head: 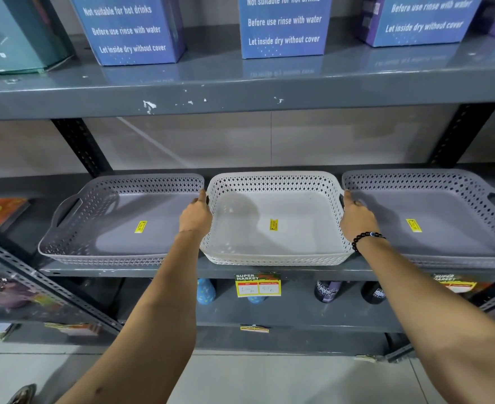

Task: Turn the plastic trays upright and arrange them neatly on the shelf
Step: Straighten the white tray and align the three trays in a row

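Three plastic trays sit upright in a row on the grey shelf (240,271), each with a yellow sticker on its floor. At the left lies a grey tray (117,223), its cut-out handle facing the left end of the shelf. Just beside it, the left hand (196,215) takes a closed grip on the left side of the white tray (275,220), fingers hidden over the rim by the handle. The white tray stands in the middle, its front edge slightly overhanging the shelf lip above a supermarket price tag (258,285). The right hand (357,218), a dark bead bracelet (367,239) on its wrist, clasps the white tray's right side in the same way. Further right rests a second grey tray (444,223). Blue printed boxes (282,24) stand on the shelf above.
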Motion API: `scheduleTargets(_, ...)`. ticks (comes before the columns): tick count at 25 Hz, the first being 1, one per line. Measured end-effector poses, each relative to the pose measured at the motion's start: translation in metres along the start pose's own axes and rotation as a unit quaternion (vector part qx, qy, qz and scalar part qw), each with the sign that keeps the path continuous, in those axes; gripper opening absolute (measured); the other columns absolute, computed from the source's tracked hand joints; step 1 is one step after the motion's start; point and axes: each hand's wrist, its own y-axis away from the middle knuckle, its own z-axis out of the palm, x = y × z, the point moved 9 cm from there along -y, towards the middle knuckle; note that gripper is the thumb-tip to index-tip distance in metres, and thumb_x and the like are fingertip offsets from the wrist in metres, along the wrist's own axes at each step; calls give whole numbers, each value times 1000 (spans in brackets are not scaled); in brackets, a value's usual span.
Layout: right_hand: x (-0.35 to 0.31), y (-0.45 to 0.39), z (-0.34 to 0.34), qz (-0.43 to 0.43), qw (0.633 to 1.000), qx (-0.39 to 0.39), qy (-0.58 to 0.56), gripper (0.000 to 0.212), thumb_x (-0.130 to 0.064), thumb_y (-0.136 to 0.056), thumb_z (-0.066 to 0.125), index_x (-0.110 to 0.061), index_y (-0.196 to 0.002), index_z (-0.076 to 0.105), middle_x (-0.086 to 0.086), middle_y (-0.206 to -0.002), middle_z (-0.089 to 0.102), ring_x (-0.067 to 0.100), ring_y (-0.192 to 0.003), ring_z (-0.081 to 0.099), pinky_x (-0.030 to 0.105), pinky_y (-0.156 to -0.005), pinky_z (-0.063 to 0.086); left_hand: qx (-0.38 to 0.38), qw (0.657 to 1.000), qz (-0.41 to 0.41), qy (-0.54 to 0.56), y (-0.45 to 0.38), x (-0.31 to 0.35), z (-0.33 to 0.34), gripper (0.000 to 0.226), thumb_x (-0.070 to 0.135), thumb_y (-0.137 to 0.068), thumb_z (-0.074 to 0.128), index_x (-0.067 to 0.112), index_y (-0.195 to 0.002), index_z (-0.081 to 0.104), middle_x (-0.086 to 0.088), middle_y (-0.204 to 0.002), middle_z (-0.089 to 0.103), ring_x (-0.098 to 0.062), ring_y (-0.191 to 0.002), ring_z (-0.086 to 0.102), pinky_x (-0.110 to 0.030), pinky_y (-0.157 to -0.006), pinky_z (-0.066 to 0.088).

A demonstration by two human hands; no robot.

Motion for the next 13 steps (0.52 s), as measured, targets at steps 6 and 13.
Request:
scheduleTargets(6, 2, 0, -2, 4, 1000, 6, -16, 66, 5, -90, 39, -6, -150, 13, 28, -112, 61, 36, -93, 66, 38, -72, 54, 3, 1000, 0, -6, -1, -1, 1, 56, 5, -96, 29, 10, -150, 16, -25, -120, 58, -41, -102, 59, -46, -84, 49)
scheduleTargets(13, 1, 0, -2, 6, 1000, 6, -29, 66, 4, -90, 40, -6, -150, 14, 27, -111, 62, 37, -95, 65, 39, -74, 54, 3, 1000, 0, -6, -1, -1, 1, 58, 2, -95, 30, 10, -150, 16, -25, -120, 58, -41, -102, 58, -45, -82, 48)
